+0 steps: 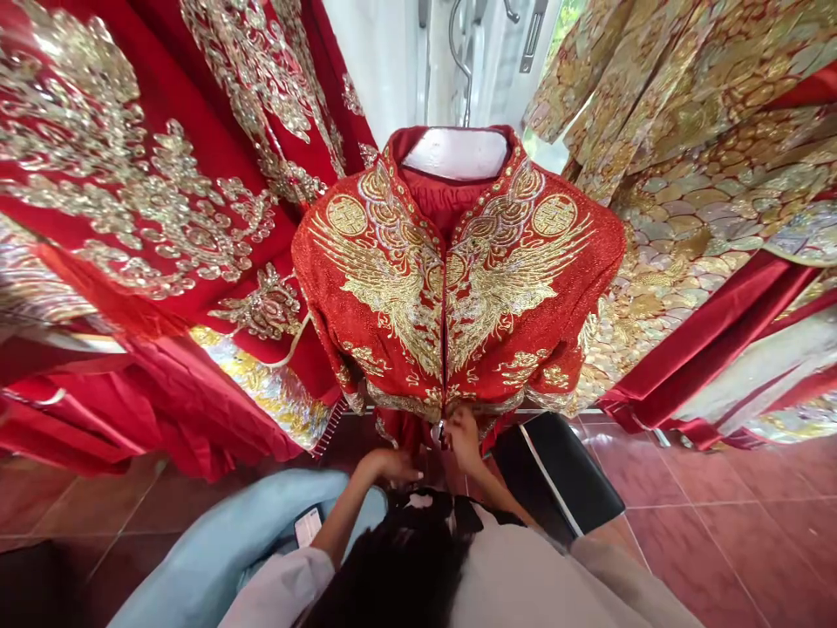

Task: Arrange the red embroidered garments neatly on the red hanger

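Note:
A red jacket with gold phoenix embroidery hangs on a hanger in front of me, its front seam closed down the middle. My right hand is raised to the bottom hem at the centre seam and pinches something small there, likely the zipper end. My left hand sits lower and to the left, below the hem, fingers curled against the red fabric under the jacket; what it holds is unclear.
Red garments with silver and gold embroidery hang at the left, gold scaled ones at the right. A black flat object lies on the red tiled floor. Light blue cloth covers my lap.

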`<state>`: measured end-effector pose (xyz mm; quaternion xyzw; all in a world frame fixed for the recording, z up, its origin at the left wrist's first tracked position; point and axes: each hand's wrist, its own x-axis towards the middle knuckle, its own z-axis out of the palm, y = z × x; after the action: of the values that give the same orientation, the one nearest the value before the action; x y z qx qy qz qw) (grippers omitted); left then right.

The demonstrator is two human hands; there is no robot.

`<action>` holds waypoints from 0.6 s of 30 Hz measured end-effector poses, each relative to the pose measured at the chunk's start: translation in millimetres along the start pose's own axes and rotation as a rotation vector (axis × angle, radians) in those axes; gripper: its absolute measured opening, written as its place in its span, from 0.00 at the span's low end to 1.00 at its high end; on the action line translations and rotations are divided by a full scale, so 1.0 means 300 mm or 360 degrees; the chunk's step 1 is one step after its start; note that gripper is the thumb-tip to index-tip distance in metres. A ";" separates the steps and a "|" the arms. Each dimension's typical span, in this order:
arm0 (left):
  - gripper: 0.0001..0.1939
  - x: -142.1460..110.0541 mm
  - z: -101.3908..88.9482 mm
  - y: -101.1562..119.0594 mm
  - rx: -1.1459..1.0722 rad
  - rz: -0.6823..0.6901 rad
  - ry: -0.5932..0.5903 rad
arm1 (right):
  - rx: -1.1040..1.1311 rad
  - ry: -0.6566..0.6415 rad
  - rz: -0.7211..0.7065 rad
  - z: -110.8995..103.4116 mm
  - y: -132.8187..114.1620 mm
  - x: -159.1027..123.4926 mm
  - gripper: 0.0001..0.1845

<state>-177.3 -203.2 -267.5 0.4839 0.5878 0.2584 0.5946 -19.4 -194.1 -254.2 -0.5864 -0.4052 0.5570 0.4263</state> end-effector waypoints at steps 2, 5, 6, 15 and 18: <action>0.14 -0.040 -0.070 0.128 0.0087 0.0102 -0.0170 | -0.0060 0.0086 0.0075 -0.057 0.090 -0.022 0.15; 0.12 -0.123 -0.189 0.374 0.0417 0.0959 0.0063 | -0.0204 0.0028 0.0141 -0.199 0.065 -0.035 0.13; 0.12 -0.150 -0.232 0.456 0.0501 0.1268 0.0442 | -0.0255 -0.0012 0.0146 -0.252 0.016 -0.037 0.10; 0.38 -0.035 -0.460 0.815 0.1089 0.1722 0.1705 | -0.1160 0.1108 -0.1714 -0.453 -0.768 0.035 0.25; 0.29 0.020 -0.471 0.834 0.0997 0.1590 0.1788 | -0.1106 0.0974 -0.1884 -0.466 -0.861 0.127 0.27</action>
<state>-244.9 -60.1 -27.6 0.6311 0.5581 0.5209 -0.1374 122.0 -85.2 -17.8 -0.5000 -0.6687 -0.1131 0.5385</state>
